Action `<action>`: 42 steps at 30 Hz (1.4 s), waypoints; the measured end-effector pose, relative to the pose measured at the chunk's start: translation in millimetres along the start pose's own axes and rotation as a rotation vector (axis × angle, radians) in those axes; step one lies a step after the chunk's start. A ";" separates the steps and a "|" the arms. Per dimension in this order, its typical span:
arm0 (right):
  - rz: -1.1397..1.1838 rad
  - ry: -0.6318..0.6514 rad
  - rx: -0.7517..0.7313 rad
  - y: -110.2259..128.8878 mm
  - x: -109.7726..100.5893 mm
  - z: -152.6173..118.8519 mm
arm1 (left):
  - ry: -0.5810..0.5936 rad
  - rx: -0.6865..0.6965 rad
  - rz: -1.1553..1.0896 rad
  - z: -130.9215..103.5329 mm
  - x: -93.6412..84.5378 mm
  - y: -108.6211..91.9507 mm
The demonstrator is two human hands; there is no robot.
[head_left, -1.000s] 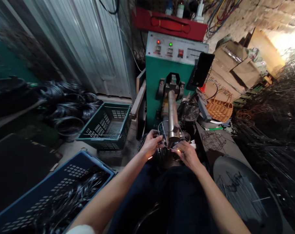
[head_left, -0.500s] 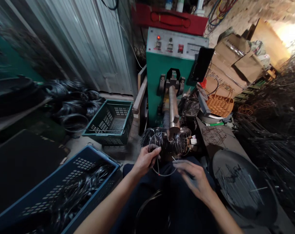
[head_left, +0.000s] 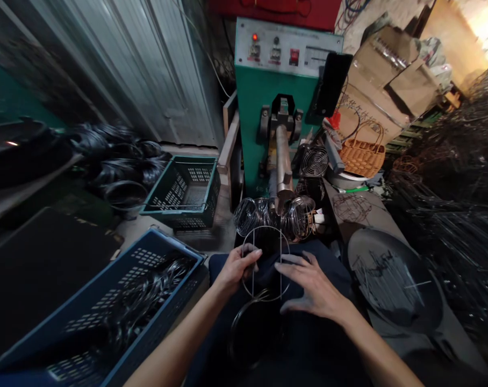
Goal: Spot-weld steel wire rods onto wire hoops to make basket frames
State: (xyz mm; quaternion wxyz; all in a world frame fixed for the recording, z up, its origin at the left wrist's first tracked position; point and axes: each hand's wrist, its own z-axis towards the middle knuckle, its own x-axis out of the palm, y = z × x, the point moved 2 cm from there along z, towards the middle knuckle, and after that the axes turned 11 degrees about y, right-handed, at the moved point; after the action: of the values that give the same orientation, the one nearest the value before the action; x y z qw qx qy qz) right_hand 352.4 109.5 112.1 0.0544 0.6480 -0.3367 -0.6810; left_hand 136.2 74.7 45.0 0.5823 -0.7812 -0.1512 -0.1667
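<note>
A round wire ring point(head_left: 267, 226) with two straight wires across it is held upright over my lap. My left hand point(head_left: 241, 267) pinches its left side between thumb and fingers. At the right side of the ring my right hand point(head_left: 310, 285) is spread, thumb and fingers apart, its fingertips close to the right cross wire; whether they touch it I cannot tell. Below, another ring of wire point(head_left: 232, 336) lies on my lap in shadow. Just beyond the held ring sit bundles of wire rings point(head_left: 248, 215), under the metal arm point(head_left: 283, 158) of a green machine point(head_left: 276, 86).
A blue crate point(head_left: 147, 285) of dark wire stands at the left, with a green crate point(head_left: 179, 188) behind it. On the right, a dark pan point(head_left: 393, 279) holds straight wires. Farther back are a wicker basket point(head_left: 363, 156), cardboard boxes point(head_left: 385, 80) and a phone point(head_left: 333, 83).
The ring has turned to face the camera, showing both cross wires. My right hand has opened wider and shifted slightly left. The camera view has tilted down a little.
</note>
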 end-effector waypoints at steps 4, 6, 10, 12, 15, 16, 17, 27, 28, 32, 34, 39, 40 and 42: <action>-0.093 0.055 0.007 -1.6 2.0 5.6 | 0.004 -0.020 -0.029 -4.0 1.8 -1.5; -0.081 0.061 0.008 -1.7 0.3 7.8 | 0.008 -0.033 -0.040 -5.0 3.9 -4.4; -0.059 0.064 0.006 -2.1 -5.8 10.7 | 0.004 -0.032 -0.059 -4.1 5.2 -9.1; -0.061 0.063 0.000 -3.2 -8.4 11.5 | 0.006 -0.027 -0.066 -2.9 5.0 -10.5; -0.071 0.045 -0.013 -5.8 -12.1 13.2 | 0.008 -0.016 -0.080 -0.7 5.5 -13.1; -0.073 0.038 -0.020 -6.6 -13.5 14.1 | 0.006 -0.012 -0.087 0.1 6.0 -14.2; -0.075 0.033 -0.029 -7.2 -15.0 15.2 | 0.006 -0.006 -0.093 0.9 6.6 -15.5; -0.076 0.027 -0.063 -11.3 -32.0 23.7 | 0.009 0.061 -0.134 10.8 13.1 -26.6; -0.077 0.028 -0.063 -11.7 -33.3 24.2 | 0.012 0.063 -0.138 12.2 13.2 -26.5; -0.083 0.026 -0.067 -15.5 -35.8 25.6 | 0.013 0.068 -0.167 18.3 12.0 -25.4; -0.083 0.022 -0.068 -19.4 -35.3 26.1 | 0.014 0.062 -0.180 20.9 11.1 -24.6; -0.090 0.026 -0.079 -27.4 -30.1 26.1 | 0.038 0.051 -0.169 22.9 10.0 -22.4; -0.092 0.024 -0.081 -27.6 -29.1 25.9 | 0.036 0.053 -0.166 22.5 10.0 -22.2; -0.097 0.029 -0.076 -27.1 -28.3 25.8 | 0.026 0.060 -0.160 21.7 9.8 -23.1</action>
State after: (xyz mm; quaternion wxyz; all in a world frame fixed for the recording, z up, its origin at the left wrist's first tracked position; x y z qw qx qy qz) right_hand 342.9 154.8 119.9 0.0507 0.6707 -0.2782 -0.6856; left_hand 136.9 102.4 63.4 0.5920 -0.7467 -0.2106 -0.2182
